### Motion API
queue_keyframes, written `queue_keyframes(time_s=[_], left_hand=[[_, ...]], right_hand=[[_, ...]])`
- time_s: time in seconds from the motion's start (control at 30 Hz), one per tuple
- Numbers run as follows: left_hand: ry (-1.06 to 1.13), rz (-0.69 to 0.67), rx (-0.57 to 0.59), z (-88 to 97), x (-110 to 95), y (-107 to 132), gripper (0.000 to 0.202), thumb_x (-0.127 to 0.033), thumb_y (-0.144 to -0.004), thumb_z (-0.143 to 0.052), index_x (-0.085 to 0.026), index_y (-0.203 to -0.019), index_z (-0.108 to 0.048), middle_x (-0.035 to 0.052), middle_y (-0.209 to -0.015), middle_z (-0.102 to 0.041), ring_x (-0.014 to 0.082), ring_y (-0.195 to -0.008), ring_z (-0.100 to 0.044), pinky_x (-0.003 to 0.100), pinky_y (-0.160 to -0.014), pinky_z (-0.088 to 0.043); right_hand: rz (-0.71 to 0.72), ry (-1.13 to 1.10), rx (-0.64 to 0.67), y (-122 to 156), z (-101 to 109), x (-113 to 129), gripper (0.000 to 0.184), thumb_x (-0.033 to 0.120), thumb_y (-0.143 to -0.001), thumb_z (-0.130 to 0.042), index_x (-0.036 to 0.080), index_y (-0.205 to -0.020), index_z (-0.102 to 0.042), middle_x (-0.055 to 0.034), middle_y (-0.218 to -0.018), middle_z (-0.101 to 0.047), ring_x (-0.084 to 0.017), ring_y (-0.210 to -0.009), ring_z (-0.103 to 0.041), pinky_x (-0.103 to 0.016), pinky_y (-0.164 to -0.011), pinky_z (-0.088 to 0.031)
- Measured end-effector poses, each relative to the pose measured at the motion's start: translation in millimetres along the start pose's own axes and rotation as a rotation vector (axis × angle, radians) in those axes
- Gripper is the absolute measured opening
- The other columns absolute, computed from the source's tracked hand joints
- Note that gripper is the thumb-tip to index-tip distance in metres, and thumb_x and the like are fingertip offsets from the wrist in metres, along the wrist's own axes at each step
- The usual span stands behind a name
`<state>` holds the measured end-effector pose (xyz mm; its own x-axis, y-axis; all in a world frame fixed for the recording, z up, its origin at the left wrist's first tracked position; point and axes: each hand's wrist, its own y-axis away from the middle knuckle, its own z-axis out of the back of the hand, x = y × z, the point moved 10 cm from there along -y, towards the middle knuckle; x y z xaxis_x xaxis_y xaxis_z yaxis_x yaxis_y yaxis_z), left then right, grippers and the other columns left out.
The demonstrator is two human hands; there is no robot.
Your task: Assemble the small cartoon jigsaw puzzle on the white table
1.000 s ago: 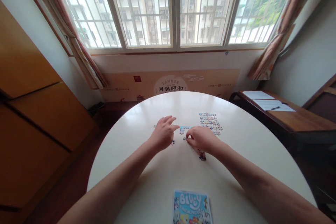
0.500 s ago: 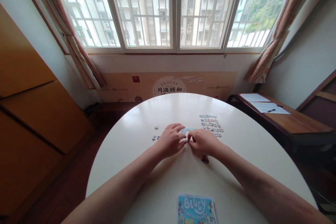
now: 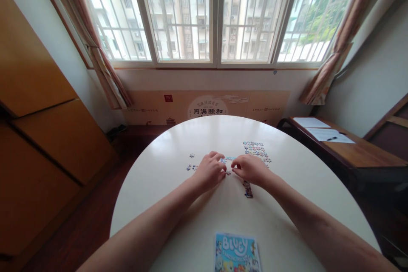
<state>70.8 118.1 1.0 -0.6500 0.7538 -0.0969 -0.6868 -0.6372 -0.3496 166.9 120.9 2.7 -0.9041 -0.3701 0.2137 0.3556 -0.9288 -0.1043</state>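
Observation:
A small jigsaw piece (image 3: 228, 173) lies on the white table between my two hands. My left hand (image 3: 210, 171) is curved over the tabletop with its fingers apart, its thumb tip close beside that piece; I cannot tell if they touch. On the other side, my right hand (image 3: 251, 168) has its thumb and forefinger slightly parted, holding nothing visible. Just beyond the fingers lies a joined blue puzzle section (image 3: 230, 159), partly hidden by both hands. A dark joined strip of puzzle pieces (image 3: 247, 189) extends toward me below my right hand.
Rows of puzzle pieces (image 3: 254, 148) lie beyond my right hand. Several loose pieces (image 3: 189, 167) are scattered left of my left hand. A blue "Bluey" picture card (image 3: 237, 253) lies near me on the round table (image 3: 178, 238). Papers (image 3: 328, 135) rest on a wooden side table.
My right fingers have parted and drawn back slightly to the right from the small piece, which now shows on the table. The whole view has shifted a little.

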Motion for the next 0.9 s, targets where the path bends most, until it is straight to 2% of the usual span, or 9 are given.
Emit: queue_keyframes(time_s=[0.23,0.4,0.9], left_hand=[[-0.031,0.055,-0.006,2.8,5.9,0.8,0.008,-0.022,-0.083,-0.073,-0.024,-0.087,-0.079,0.0083,-0.123,-0.067,0.0318,-0.118,-0.054,0.050,-0.097,-0.050],[-0.074,0.097,-0.038,8.1,14.3,1.4,0.009,-0.018,-0.081,-0.074,-0.022,-0.087,-0.078,0.0096,-0.129,-0.065,0.0327,-0.121,-0.053,0.051,-0.098,-0.050],[-0.112,0.106,-0.080,8.6,15.6,-2.6,0.009,-0.021,-0.084,-0.072,-0.024,-0.086,-0.080,0.0088,-0.128,-0.067,0.0309,-0.116,-0.056,0.048,-0.094,-0.052]], right_hand=[[0.035,-0.034,-0.084,0.5,0.9,9.2,0.022,0.027,-0.090,-0.057,0.029,-0.093,-0.079,-0.0011,-0.090,-0.076,-0.019,-0.085,-0.067,-0.027,-0.072,-0.043],[0.085,-0.071,-0.161,0.4,-3.6,12.9,0.019,0.026,-0.091,-0.060,0.027,-0.095,-0.078,-0.0020,-0.092,-0.074,-0.020,-0.095,-0.064,-0.028,-0.079,-0.044],[0.128,-0.054,-0.202,-2.4,-10.6,11.5,0.020,0.022,-0.093,-0.060,0.028,-0.101,-0.077,-0.0025,-0.101,-0.075,-0.021,-0.099,-0.064,-0.030,-0.085,-0.047]])
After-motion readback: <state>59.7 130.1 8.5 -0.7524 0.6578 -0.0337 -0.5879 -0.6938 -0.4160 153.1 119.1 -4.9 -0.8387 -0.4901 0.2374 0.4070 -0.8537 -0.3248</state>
